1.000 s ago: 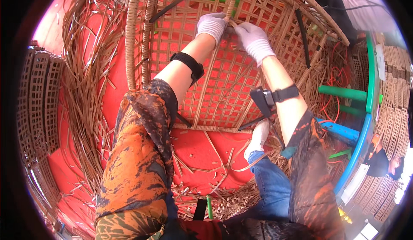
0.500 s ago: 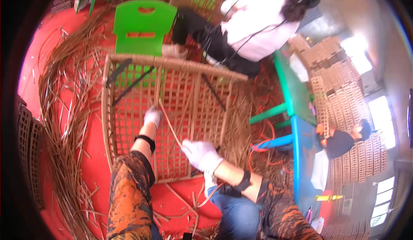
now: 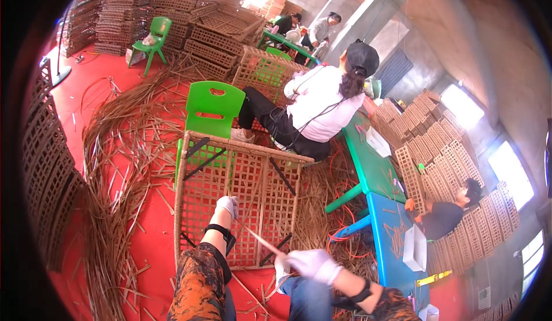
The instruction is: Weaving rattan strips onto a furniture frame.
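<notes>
A large woven rattan panel (image 3: pixel 264 188) with an open lattice and a wrapped rim leans in front of me, dark straps near its corners. My left hand (image 3: pixel 227 206), in a white glove, is curled against the lattice left of its middle; what its fingers hold is hidden. My right hand (image 3: pixel 315 264), also gloved and slightly blurred, is closed on one end of a pale rattan strip (image 3: pixel 259 239) near the panel's lower right corner. The strip runs taut from there up to the lattice beside my left hand.
Behind the panel stands a green chair (image 3: pixel 214 108), with a seated person (image 3: pixel 325 111) beside it. Loose rattan strips (image 3: pixel 115 206) cover the red floor at left. Green (image 3: pixel 374 165) and blue (image 3: pixel 391 229) tables line the right. Stacked woven panels (image 3: pixel 49 177) stand at far left.
The view has tilted up, showing more of the room. My right hand has pulled down and right, away from the lattice, with the strip. My left hand stays at the lattice.
</notes>
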Demonstrator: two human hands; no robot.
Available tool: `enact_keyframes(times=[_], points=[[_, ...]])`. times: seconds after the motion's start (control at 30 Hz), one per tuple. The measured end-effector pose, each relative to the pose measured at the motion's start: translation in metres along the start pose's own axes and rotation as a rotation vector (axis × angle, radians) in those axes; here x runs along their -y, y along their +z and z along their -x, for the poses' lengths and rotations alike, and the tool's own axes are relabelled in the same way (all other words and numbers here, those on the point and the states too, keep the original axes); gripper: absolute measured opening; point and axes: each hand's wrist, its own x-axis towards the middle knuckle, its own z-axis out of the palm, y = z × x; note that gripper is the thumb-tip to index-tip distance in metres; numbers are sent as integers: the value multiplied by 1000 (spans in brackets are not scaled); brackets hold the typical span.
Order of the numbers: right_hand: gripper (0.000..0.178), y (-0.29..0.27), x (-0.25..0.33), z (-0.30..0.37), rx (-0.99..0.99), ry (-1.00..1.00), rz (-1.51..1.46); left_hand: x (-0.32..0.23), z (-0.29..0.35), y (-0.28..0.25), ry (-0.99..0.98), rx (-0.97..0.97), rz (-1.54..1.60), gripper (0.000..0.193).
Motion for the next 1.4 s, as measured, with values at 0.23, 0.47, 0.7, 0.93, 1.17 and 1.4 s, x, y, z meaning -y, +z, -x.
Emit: enact_keyframes(times=[0.23, 0.47, 0.7, 0.93, 1.17, 1.4], points=[[19, 0, -91, 194, 811, 668, 218, 14, 5, -3, 340, -10, -754, 21], [34, 24, -121, 18, 98, 497, -249, 21, 39, 0, 748, -52, -1942, 26], [50, 164, -144, -232, 415, 951, -1405, 11, 114, 21, 839, 140, -1844, 17], [16, 242, -169, -283, 190, 1012, -1507, 10, 41, -50, 385, 574, -1438, 23], [18, 220, -185, -252, 74, 819, -1429, -36, -111, -50, 841, -256, -1177, 42], [21, 220, -225, -241, 5, 814, -1462, -39, -154, -18, 685, -258, -790, 44]])
